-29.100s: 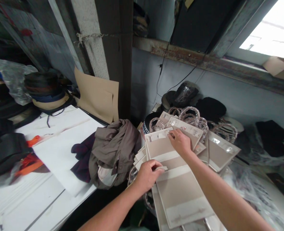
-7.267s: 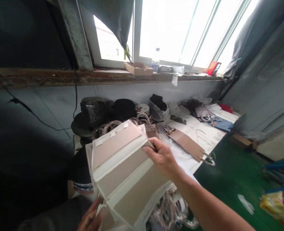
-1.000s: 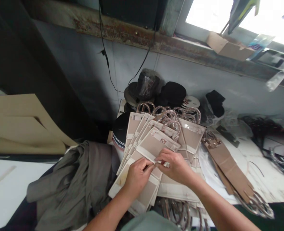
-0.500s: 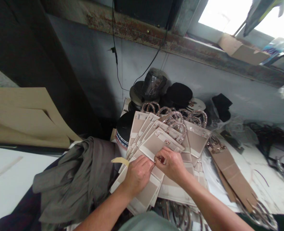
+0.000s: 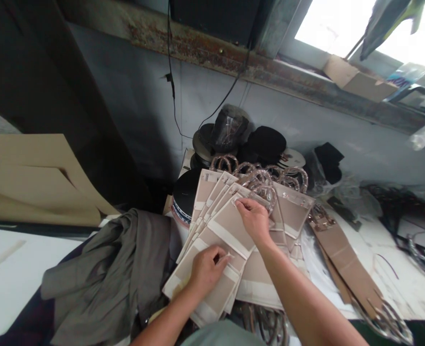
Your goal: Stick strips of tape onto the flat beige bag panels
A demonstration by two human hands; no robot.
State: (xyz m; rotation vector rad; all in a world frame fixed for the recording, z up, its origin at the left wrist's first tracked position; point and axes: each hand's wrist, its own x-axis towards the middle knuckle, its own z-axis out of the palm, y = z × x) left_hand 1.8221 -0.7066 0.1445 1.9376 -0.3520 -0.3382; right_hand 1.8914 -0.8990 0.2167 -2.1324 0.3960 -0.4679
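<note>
1. Messy white workbench [image 5: 3, 283] under a rusty window ledge [image 5: 212, 45], with a crumpled grey-brown cloth [image 5: 118, 269] dumped on the left.
2. Half a second back both hands met mid-panel. Now the right hand [image 5: 255, 219] is up pinching the top edge of the beige bag panel with cream bands [image 5: 227, 228]. The left hand [image 5: 207, 269] sits lower, curled fingers pressing; can't tell if it's pinching.
3. Panel lies flat, topmost on a fanned stack of matching panels [image 5: 205, 187].
</note>
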